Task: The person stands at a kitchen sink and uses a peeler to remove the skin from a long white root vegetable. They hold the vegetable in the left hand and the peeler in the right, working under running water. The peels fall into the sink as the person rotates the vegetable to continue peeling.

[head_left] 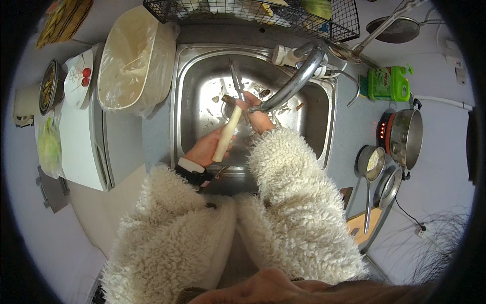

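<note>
Over the steel sink [178, 121], my left hand [205, 147] is closed round the lower part of a long pale root [228, 133], a peeled yam by its look. My right hand [259, 120] is at the root's upper end, partly hidden behind the faucet. From its fingers a narrow metal peeler [235, 76] points up and away. A short brown piece [229, 100], with its skin on, shows beside the root's upper end; whether they are joined I cannot tell. Brown and pale peelings [283, 109] lie scattered over the sink bottom.
The curved faucet [296, 83] arches over the sink's right side. A bagged bin [134, 61] stands at left, near a white cabinet top [76, 147]. A wire basket [253, 10] is behind. At right are a green bottle [389, 83], a steel pot [406, 134] and a small pan [371, 162].
</note>
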`<action>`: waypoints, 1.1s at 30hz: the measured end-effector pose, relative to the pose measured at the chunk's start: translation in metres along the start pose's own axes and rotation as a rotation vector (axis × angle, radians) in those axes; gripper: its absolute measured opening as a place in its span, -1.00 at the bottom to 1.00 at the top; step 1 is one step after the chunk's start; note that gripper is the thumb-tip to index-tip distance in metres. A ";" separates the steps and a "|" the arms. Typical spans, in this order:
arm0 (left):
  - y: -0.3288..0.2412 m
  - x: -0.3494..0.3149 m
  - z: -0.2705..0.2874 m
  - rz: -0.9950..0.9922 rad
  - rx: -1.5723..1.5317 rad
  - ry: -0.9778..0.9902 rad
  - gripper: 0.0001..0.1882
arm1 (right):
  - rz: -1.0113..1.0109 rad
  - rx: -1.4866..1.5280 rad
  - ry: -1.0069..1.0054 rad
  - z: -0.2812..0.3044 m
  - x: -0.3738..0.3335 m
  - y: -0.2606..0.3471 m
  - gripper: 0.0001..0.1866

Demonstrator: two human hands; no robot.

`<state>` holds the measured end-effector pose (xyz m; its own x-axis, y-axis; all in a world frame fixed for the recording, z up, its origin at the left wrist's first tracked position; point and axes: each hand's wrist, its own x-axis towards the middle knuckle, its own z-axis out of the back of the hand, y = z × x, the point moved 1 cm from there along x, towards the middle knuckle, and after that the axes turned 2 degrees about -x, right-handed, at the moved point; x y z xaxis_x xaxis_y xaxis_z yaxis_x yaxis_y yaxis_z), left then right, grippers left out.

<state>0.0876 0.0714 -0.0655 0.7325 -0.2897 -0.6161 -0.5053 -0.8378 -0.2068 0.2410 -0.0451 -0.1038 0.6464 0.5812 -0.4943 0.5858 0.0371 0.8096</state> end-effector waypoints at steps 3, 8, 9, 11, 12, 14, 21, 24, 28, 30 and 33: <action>0.004 0.002 0.003 -0.002 0.035 -0.048 -0.42 | -0.017 -0.047 -0.051 0.003 -0.002 -0.005 -0.55; 0.006 0.004 0.012 -0.001 -0.038 0.017 -0.47 | 0.025 -0.458 -0.130 0.022 -0.024 -0.006 -0.65; 0.007 0.005 0.013 -0.010 -0.069 0.030 -0.48 | -0.104 -0.831 -0.133 0.029 -0.031 -0.003 -0.66; 0.010 0.005 0.015 -0.021 -0.128 0.039 -0.51 | 0.224 -0.976 -0.172 0.029 -0.053 -0.001 -0.65; 0.012 0.006 0.016 -0.025 -0.141 0.023 -0.53 | 0.389 -1.056 -0.203 0.027 -0.067 0.000 -0.64; 0.016 0.009 0.017 -0.041 -0.170 0.029 -0.56 | 0.465 -1.128 -0.119 0.024 -0.088 0.000 -0.64; 0.026 0.017 0.027 0.047 -0.420 0.150 -0.58 | 0.340 -1.165 -0.367 0.042 -0.089 -0.002 -0.65; 0.027 0.016 0.028 0.043 -0.446 0.155 -0.56 | 0.377 -1.088 -0.387 0.059 -0.086 -0.007 -0.66; 0.026 0.020 0.019 -0.053 -0.229 0.004 -0.54 | 0.068 -0.696 -0.351 0.068 -0.087 -0.020 -0.65; 0.026 0.020 0.011 -0.134 -0.026 -0.085 -0.52 | -0.035 -0.548 -0.300 0.066 -0.088 -0.022 -0.63; 0.025 0.021 -0.003 -0.239 0.283 -0.174 -0.47 | -0.176 -0.251 -0.266 0.059 -0.086 -0.019 -0.62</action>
<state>0.0920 0.0434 -0.0815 0.7685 0.0010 -0.6399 -0.4536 -0.7044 -0.5459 0.2037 -0.1437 -0.0954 0.6699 0.3192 -0.6704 0.5824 0.3340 0.7411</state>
